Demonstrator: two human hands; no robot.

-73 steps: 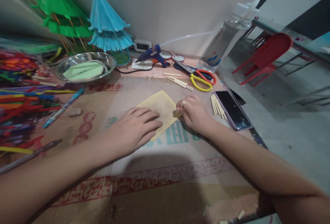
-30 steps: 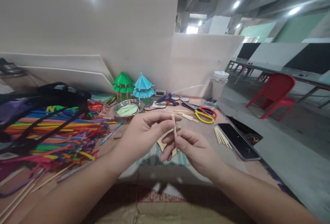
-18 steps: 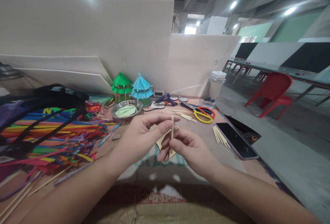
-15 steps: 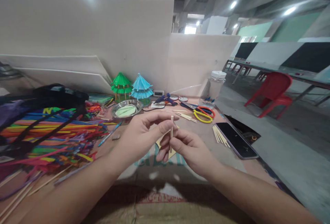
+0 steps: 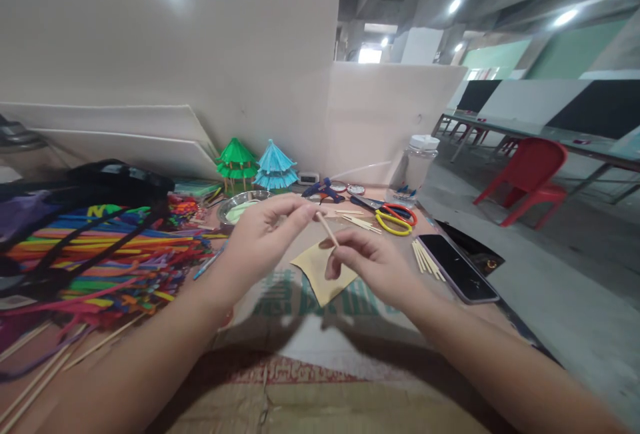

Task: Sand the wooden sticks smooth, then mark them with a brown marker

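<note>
Holding a short stick (image 5: 327, 229) aslant between both hands, the person works above the middle of the table. The left hand (image 5: 265, 234) pinches the stick's upper end between thumb and forefinger; the right hand (image 5: 370, 261) grasps its lower end, the other fingers curled beneath. The stick is clear of the yellow paper (image 5: 311, 269), which lies below the right hand on printed cardboard (image 5: 310, 409). Writing: large teal characters (image 5: 273, 295) run across the cardboard on both sides of the paper's near corner, partly covered and shadowed, and cannot be read with certainty; nearer the person is a red patterned band (image 5: 310, 373). The bottle (image 5: 414, 166) bears blue marks too small to read, and the display of the clock (image 5: 308, 178) is likewise illegible. To the right, a bundle of sticks (image 5: 427, 259) lies just beside the phone (image 5: 457, 267). Beyond the hands are loose sticks (image 5: 361, 223), scissors (image 5: 383, 211) and a glue gun (image 5: 323, 187); green (image 5: 235, 161) and blue (image 5: 273, 166) pavilions stand behind the metal dish (image 5: 223, 213).
</note>
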